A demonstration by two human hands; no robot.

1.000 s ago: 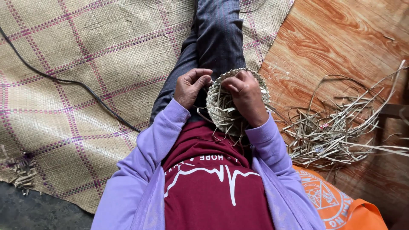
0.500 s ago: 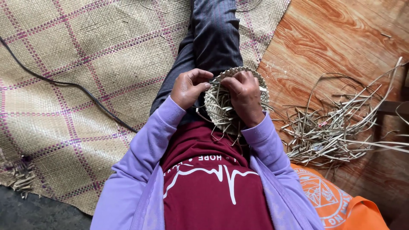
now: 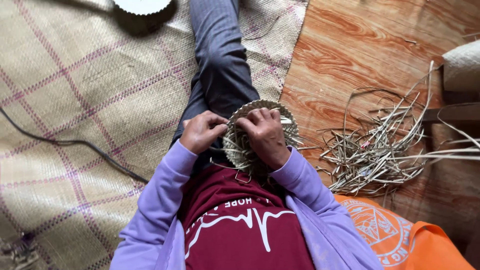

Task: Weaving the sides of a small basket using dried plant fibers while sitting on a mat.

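Observation:
A small round woven basket (image 3: 244, 150) of pale straw rests in my lap, above my dark trouser leg (image 3: 218, 65). My right hand (image 3: 265, 135) covers its middle and grips the weave near the top rim. My left hand (image 3: 201, 131) pinches the basket's left edge, fingers closed on a strand. Loose straw ends hang from the basket's lower side over my maroon shirt.
A heap of loose straw strips (image 3: 380, 150) lies on the wooden floor to my right. A woven plaid mat (image 3: 85, 100) spreads to the left with a dark cord (image 3: 75, 145) across it. An orange bag (image 3: 400, 235) sits at lower right. A round dark container (image 3: 142, 12) stands at the top.
Both hands stay on the basket, their fingers shifting slightly at its rim. The view has drifted, so the basket and hands sit a little lower and the round container appears at the top.

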